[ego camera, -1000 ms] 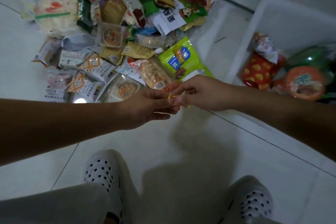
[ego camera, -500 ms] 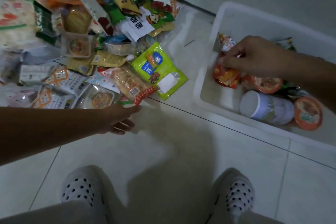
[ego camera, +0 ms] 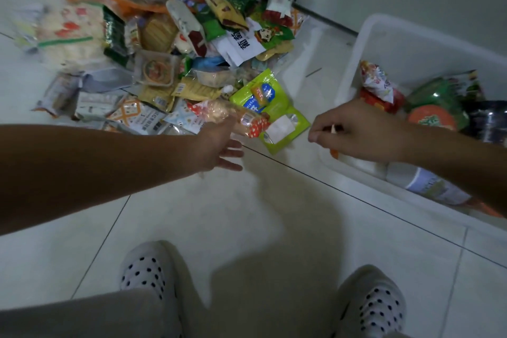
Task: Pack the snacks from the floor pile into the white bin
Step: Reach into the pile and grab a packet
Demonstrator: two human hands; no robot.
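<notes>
Left hand, fingers spread, is at the clear packet on the edge of the floor pile — next, I judge, close round it. Right hand hovers curled over the white bin; whether it holds anything I cannot tell. Legible writing: large Chinese characters on 1 white packet.

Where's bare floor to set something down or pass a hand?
Bare tile runs between the snack pile and the white bin, and from the left hand back to the slippers. The pile and bin are crowded; the right hand pinches an orange snack at the bin's rim.
</notes>
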